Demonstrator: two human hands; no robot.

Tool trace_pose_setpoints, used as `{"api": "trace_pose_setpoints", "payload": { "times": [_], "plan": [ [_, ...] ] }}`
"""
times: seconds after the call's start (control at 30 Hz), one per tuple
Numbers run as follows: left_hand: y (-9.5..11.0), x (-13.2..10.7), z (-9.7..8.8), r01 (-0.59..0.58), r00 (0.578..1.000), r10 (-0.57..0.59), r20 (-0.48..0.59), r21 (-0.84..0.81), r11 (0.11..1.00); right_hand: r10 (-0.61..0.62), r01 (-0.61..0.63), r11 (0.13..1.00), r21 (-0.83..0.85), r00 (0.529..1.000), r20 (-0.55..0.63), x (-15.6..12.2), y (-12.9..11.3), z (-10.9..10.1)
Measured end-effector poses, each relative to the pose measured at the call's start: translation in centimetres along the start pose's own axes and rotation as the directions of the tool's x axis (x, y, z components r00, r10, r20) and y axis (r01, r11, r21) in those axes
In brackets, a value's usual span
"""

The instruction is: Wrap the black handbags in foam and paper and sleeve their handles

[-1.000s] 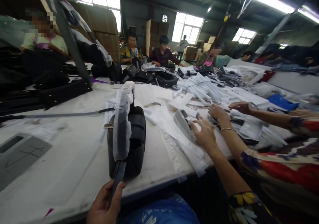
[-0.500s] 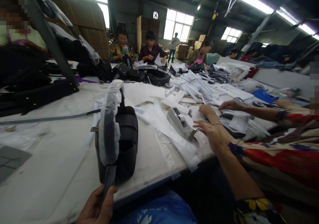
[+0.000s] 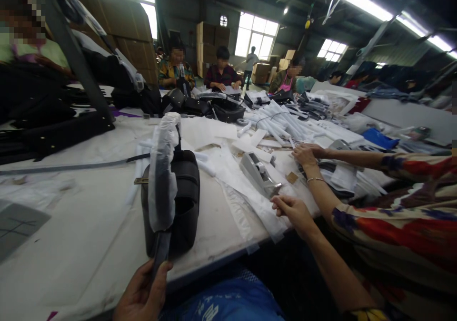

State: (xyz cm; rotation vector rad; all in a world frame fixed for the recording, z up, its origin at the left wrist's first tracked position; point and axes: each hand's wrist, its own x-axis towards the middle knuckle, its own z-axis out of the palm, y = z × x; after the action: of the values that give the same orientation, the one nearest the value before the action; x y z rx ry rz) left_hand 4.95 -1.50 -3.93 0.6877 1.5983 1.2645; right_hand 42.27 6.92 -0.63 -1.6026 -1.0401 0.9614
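Note:
A black bag stands on the white table in front of me. Its black strap arches over it, wrapped in a translucent white sleeve. My left hand is closed on the bare lower end of that strap at the table's near edge. My right hand is at the table edge just right of a grey tape dispenser, its fingers curled in a pinch; what they hold is too small to make out. White wrapping sheets lie under the dispenser.
A co-worker's two hands, one wrist with a bracelet, rest on packing material to the right. Rolled white sleeves and black bags fill the far table, where several people sit. A long black strap lies at left.
My right hand has drawn back from the tape dispenser to the table edge and closed into a pinch. The co-worker's hands have come together. My left hand has kept hold of the strap.

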Motion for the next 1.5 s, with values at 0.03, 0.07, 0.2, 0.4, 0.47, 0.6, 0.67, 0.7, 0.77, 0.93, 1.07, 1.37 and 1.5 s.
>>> {"api": "trace_pose_setpoints", "payload": {
  "times": [0.03,0.07,0.2,0.4,0.47,0.6,0.67,0.7,0.77,0.93,1.07,1.37,1.5],
  "plan": [
    [0.2,-0.2,0.1,-0.013,1.0,0.013,-0.001,-0.007,1.0,-0.023,0.022,1.0,0.008,0.995,0.098,-1.1,-0.7,1.4],
    [0.5,-0.5,0.3,-0.031,1.0,0.031,-0.004,-0.009,0.999,-0.047,0.043,0.999,0.024,0.976,0.214,-2.4,-1.4,3.0],
    [1.1,-1.0,0.6,-0.113,0.994,0.113,0.004,0.022,0.993,-0.137,0.071,0.989,0.132,0.784,0.605,-6.9,-4.6,10.4],
    [1.2,-0.9,0.3,-0.229,0.967,0.23,0.112,-0.026,0.973,-0.301,0.205,0.953,0.222,0.605,0.737,-9.8,-7.3,18.3],
    [1.3,-0.9,0.3,-0.239,0.961,0.242,0.134,-0.042,0.97,-0.295,0.231,0.955,0.188,0.645,0.705,-9.8,-7.2,19.7],
    [1.3,-1.0,0.1,-0.238,0.954,0.249,0.165,-0.085,0.967,-0.235,0.246,0.966,0.078,0.712,0.662,-9.7,-6.4,20.9],
    [1.3,-1.2,0.0,-0.17,0.964,0.193,0.184,-0.132,0.977,-0.228,0.256,0.965,0.049,0.735,0.639,-9.7,-5.9,21.0],
    [1.4,-1.2,0.0,-0.11,0.968,0.145,0.207,-0.17,0.979,-0.238,0.265,0.963,0.052,0.739,0.63,-9.6,-5.6,20.9],
    [1.5,-1.4,-0.2,0.042,0.957,0.038,0.287,-0.268,0.962,-0.297,0.306,0.947,0.098,0.718,0.63,-9.6,-4.9,20.7],
    [2.5,-1.7,-0.8,0.307,0.879,-0.087,0.469,-0.418,0.855,-0.46,0.423,0.874,0.238,0.567,0.683,-9.3,-2.8,20.3],
    [2.9,-1.7,-1.2,0.405,0.845,-0.16,0.511,-0.415,0.815,-0.504,0.493,0.836,0.239,0.52,0.69,-9.1,-2.3,20.3],
    [2.8,-1.8,-0.9,0.511,0.801,-0.218,0.558,-0.445,0.735,-0.509,0.505,0.843,0.183,0.642,0.573,-10.0,-1.7,21.9],
    [2.9,-1.6,-1.0,0.506,0.796,-0.22,0.564,-0.421,0.753,-0.451,0.439,0.883,0.165,0.701,0.553,-10.8,-1.5,22.5]
  ]
}}
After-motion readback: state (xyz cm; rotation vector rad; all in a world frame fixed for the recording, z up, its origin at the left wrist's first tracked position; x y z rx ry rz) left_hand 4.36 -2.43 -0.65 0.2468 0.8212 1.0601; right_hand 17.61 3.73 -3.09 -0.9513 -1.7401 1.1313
